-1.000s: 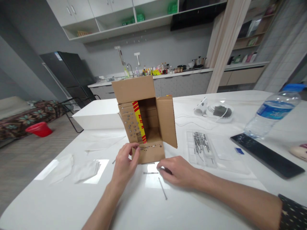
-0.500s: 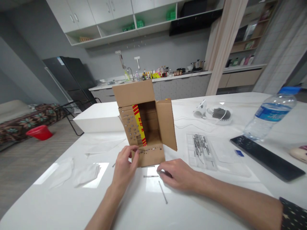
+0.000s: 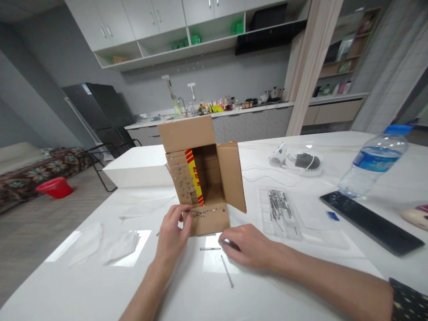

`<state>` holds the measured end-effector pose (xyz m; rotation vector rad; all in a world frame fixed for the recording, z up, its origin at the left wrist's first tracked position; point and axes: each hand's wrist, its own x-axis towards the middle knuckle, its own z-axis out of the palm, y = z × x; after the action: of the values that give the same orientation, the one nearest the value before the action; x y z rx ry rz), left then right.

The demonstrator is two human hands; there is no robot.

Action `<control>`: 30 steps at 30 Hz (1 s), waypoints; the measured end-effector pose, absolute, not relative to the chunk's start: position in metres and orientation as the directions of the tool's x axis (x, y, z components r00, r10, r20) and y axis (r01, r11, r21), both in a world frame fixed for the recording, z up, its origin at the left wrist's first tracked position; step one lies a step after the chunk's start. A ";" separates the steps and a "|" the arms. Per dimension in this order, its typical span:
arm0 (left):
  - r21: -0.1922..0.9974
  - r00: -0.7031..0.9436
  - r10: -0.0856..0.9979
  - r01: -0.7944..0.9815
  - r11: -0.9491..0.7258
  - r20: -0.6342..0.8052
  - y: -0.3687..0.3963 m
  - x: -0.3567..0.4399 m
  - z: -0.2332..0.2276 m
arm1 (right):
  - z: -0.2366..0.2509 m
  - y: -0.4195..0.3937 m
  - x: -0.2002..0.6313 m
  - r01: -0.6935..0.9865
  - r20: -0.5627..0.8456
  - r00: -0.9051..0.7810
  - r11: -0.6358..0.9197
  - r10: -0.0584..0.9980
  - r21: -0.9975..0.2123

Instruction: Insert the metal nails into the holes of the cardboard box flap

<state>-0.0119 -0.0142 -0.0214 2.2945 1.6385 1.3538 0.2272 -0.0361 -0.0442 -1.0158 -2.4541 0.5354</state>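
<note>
- Nearest the front edge of the white bench (image 3: 83, 285), a loose nail (image 3: 227, 270) lies at a slant, untouched
- Just beyond it the right hand (image 3: 249, 246) rests palm down, fingers (image 3: 226, 244) curled onto the bench surface at the end of a second nail (image 3: 210, 248) lying flat; whether they have pinched it cannot be told
- The left hand (image 3: 172, 236) stands at the lower left corner of the cardboard box (image 3: 202, 178), thumb and forefinger closed together against the front flap (image 3: 210, 216), apparently on a nail head there, though the grip is too small to make out
- The flap carries a row of nails already pushed through, and the box's left wall shows many more beside a red and yellow tape strip (image 3: 194, 177)
- Judged from this, the step in hand is seating a nail in the flap while the other hand fetches the next; the next move calls for a clean pinch on the flat nail and lining its tip on bare cardboard
- To the right, a clear tray (image 3: 301, 223) holds spare nails; farther right lie a black keyboard (image 3: 371, 223) and a water bottle (image 3: 374, 162)
- Left of the box lie folded tissues (image 3: 122, 243), with a white box (image 3: 137, 167) towards the far edge
</note>
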 end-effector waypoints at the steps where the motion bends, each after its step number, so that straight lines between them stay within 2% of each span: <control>1: 0.464 0.077 0.772 0.761 -0.455 0.631 -0.014 -0.012 -0.022 | -0.044 -0.036 0.227 0.568 0.236 -0.639 0.656 0.732 -0.498; 11: 0.446 0.082 0.784 0.784 -0.431 0.615 -0.015 -0.012 -0.024 | -0.045 -0.036 0.226 0.562 0.247 -0.639 0.662 0.728 -0.496; 20: 0.325 0.224 0.754 0.800 -0.504 0.618 -0.011 -0.016 -0.029 | -0.047 -0.035 0.226 0.567 0.252 -0.633 0.659 0.732 -0.494; 30: 0.211 0.383 0.751 0.802 -0.559 0.537 -0.012 -0.012 -0.028 | -0.045 -0.037 0.227 0.565 0.253 -0.629 0.656 0.735 -0.500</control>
<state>-0.0124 -0.0121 -0.0278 2.6807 1.5090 0.9685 0.2271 -0.0365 -0.0452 -1.0174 -2.4365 0.5251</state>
